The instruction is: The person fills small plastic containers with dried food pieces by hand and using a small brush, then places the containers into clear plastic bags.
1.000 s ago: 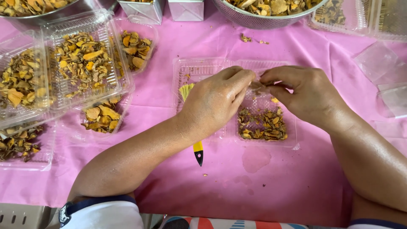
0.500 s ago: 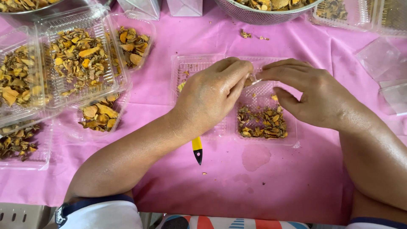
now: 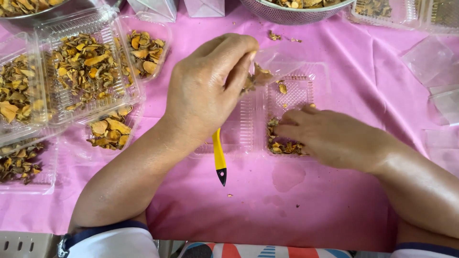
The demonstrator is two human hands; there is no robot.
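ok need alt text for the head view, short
Seen from above, a left hand pinches dried orange-brown pieces over an open clear tray on a pink cloth, while the right hand rests on pieces in the tray. A yellow tool pokes out under the left hand; filled trays sit at left.

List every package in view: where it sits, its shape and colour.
Open clamshell tray: centre, under both hands, clear ridged plastic, few dried pieces.
Filled trays: left, clear, stacked, holding orange-brown dried slices.
Empty trays: right edge, clear plastic.
Two boxes: top edge, pale, only bottoms visible.
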